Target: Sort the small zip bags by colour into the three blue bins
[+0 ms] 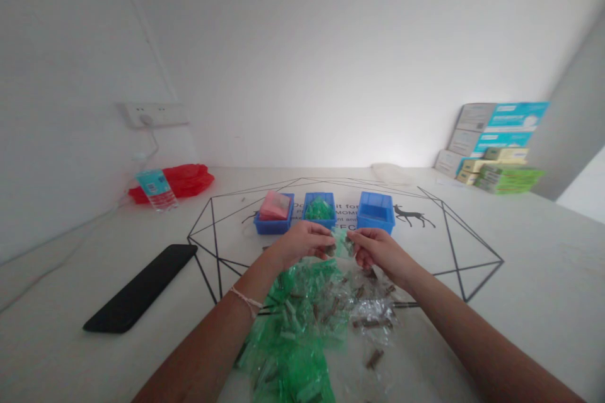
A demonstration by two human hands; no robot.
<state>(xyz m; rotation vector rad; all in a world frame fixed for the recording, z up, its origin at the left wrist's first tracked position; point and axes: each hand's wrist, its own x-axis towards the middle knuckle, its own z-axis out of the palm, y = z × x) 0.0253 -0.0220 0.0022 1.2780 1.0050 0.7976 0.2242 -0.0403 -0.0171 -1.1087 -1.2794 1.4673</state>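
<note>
Pinching the greenish packet (341, 244) from opposite sides, your left hand (305, 242) and right hand (377, 248) hold it between them, neither nearer, its long axis unclear, mid-worktop (515, 315), with blue bins (377, 225) toward the far edge, heaped packets (314, 308) toward the near edge.

A: Is there a passage between the middle blue bin (326, 223) and the right blue bin (378, 221)?
B: Yes, but the left hand (305, 242) and the right hand (378, 249) stand just before it.
A: And nearer?
B: The bag pile (309, 321) blocks, between the forearms (208, 340).
</note>
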